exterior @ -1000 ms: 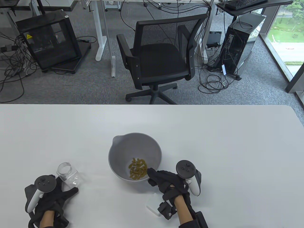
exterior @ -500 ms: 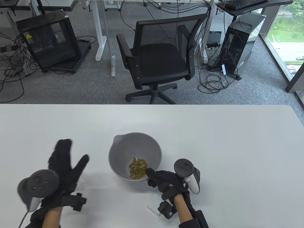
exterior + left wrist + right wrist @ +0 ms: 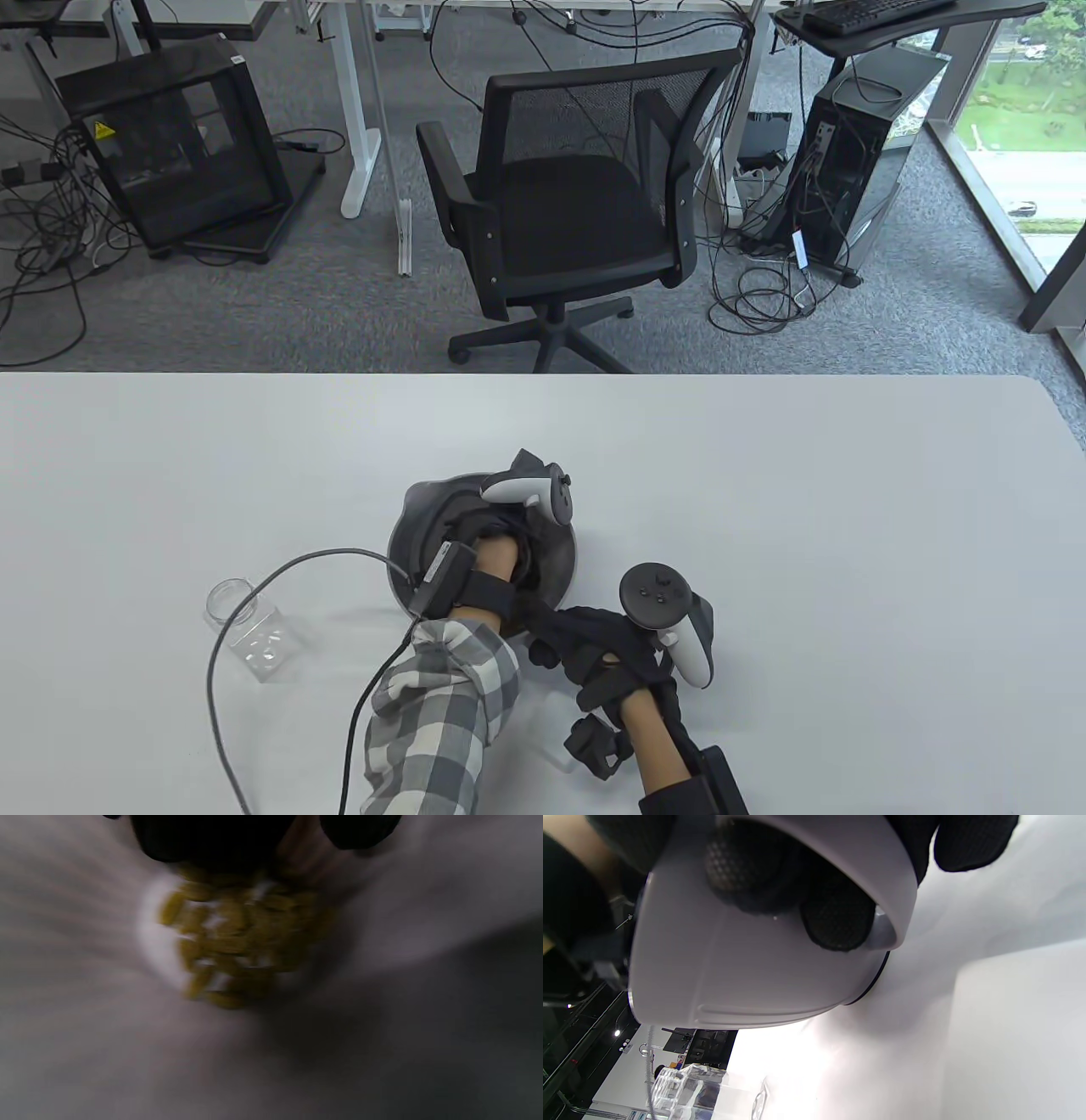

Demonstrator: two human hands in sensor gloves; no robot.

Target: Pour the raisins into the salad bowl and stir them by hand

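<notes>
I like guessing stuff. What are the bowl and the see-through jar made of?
The bowl looks like grey plastic, smooth and matte, with a moulded ridge low on its side. The jar is clear with glints; glass or hard plastic, I can't tell which.

Black mesh gloves, grey-white trackers, checked grey sleeve, grey cable

raisins blurred, left hand fingers hidden inside bowl

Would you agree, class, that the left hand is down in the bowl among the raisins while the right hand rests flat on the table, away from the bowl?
Not quite: the right hand grips the bowl's rim, as the right wrist view shows. The left hand is indeed among the raisins.
</notes>
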